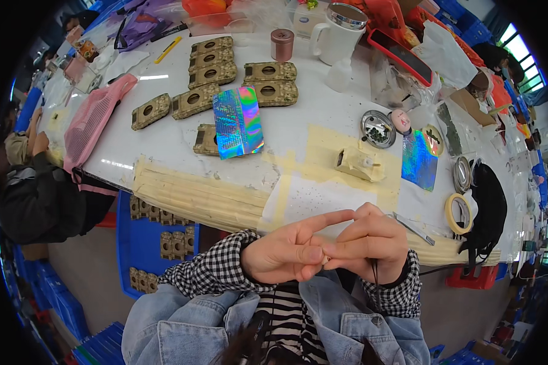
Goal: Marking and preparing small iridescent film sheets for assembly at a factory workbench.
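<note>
My left hand (284,254) and my right hand (371,242) meet at the table's near edge, in front of my chest. The fingertips of both are pinched together on a tiny pale piece (326,260), too small and too covered to name. Just beyond them lies a white sheet (313,198) with small dark specks on it. Farther off, a tape-wrapped block (360,164) stands on yellow masking tape. Several camouflage-painted model tank hulls (195,101) with round holes on top sit at the back left, and a shiny rainbow-foil packet (237,121) overlaps some of them.
Tweezers (414,229) lie right of my hands, near a masking tape roll (458,214). A round tin (378,129) holds small dark green bits. Behind stand a white mug (338,38) and a red-cased phone (400,58). A blue tray (155,246) with more hulls is below the table. Someone sits at left.
</note>
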`<action>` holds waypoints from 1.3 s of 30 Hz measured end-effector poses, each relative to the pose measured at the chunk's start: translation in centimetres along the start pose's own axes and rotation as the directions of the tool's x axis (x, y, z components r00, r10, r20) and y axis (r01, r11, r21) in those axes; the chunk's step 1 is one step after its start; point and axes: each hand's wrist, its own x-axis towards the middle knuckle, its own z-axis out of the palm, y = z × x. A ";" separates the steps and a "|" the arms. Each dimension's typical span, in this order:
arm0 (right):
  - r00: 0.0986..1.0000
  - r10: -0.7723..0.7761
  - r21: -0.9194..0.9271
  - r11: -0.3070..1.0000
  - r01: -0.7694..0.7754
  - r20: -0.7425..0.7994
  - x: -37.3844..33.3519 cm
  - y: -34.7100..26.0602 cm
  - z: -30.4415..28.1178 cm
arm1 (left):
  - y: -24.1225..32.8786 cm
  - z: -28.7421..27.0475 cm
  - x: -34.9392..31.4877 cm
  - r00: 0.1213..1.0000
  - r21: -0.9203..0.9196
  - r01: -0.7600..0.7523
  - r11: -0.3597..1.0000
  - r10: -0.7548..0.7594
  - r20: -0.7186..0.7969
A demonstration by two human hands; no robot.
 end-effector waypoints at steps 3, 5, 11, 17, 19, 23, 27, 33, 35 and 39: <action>0.996 0.075 0.065 0.995 -0.072 -0.041 -0.6 0.2 0.6 | 0.2 -0.3 0.1 0.999 0.054 -0.027 0.998 0.025 0.033; 0.989 0.116 0.055 0.992 -0.111 -0.096 -0.9 0.4 1.3 | 0.5 0.9 0.2 0.991 0.099 -0.061 0.993 0.072 -0.112; 0.975 0.048 -0.342 0.932 -0.122 -0.218 -0.8 1.3 3.0 | 0.7 0.4 0.2 0.896 0.237 -0.267 0.934 0.331 -0.295; 0.994 -0.084 -0.497 0.867 0.035 -0.076 -0.6 1.2 2.6 | 0.9 0.2 -0.5 0.902 0.412 -0.220 0.884 0.346 -0.260; 0.983 -0.182 -0.599 0.787 0.147 0.003 -0.7 1.1 2.5 | 1.1 0.4 -0.9 0.938 0.392 -0.169 0.904 0.270 -0.218; 0.981 -0.172 -0.662 0.725 0.190 0.092 -0.2 -0.4 2.2 | 1.3 0.1 -1.6 0.959 0.349 -0.162 0.923 0.231 -0.166; 0.971 0.240 -0.362 0.906 -0.219 0.014 3.1 -1.9 0.5 | 2.5 0.2 -3.5 0.789 0.464 -0.416 0.782 0.564 -0.242; 0.877 0.456 -0.022 0.889 -0.458 0.153 7.4 2.1 2.6 | 4.0 -0.8 -6.2 0.448 0.563 -0.639 0.524 0.849 -0.281; 0.810 0.528 0.000 0.838 -0.546 0.256 9.2 3.7 3.9 | 3.9 -0.6 -6.8 0.380 0.627 -0.612 0.482 0.874 -0.302; 0.649 0.680 0.088 0.664 -0.742 0.341 12.0 5.8 6.1 | 3.8 -0.1 -7.6 0.393 0.689 -0.553 0.468 0.876 -0.280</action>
